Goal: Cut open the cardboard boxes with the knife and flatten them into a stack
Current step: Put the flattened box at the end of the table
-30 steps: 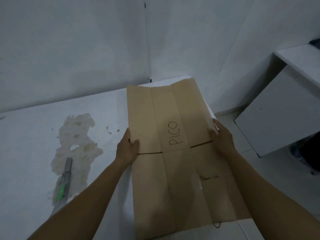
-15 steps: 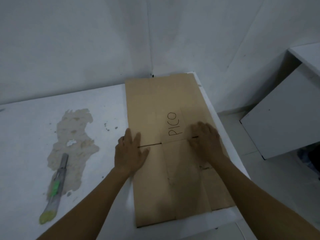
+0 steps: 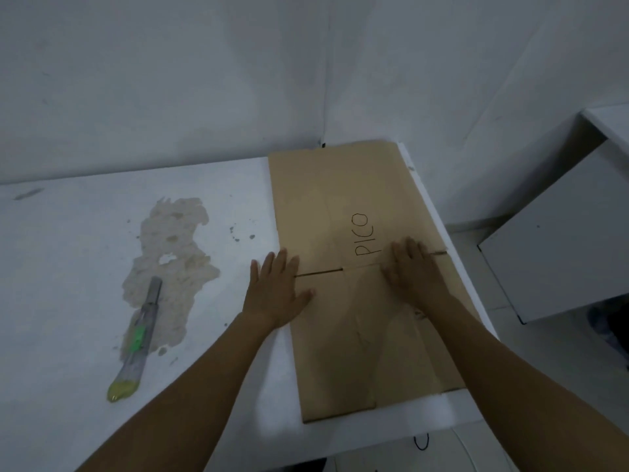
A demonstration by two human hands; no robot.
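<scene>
- Left hand lies palm down, fingers spread, across the left edge of the cardboard, partly on the worktop.
- Right hand presses flat with straight fingers, just beside the "PICO" lettering.
- Cardboard lies flattened along the worktop's right side.
- Knife lies well apart to the left, on a stain; its blade is hard to make out.

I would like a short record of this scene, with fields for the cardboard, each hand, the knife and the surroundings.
cardboard: flattened box, lying flat along the right side of the white table; "PICO" lettering on top
left hand: fingers straight, palm down, pressing on the box's left edge
right hand: palm down on the box, just right of the lettering
knife: lies on the table left of the box, untouched, across a brownish stain
surroundings: white cabinet to the right, off the table
</scene>
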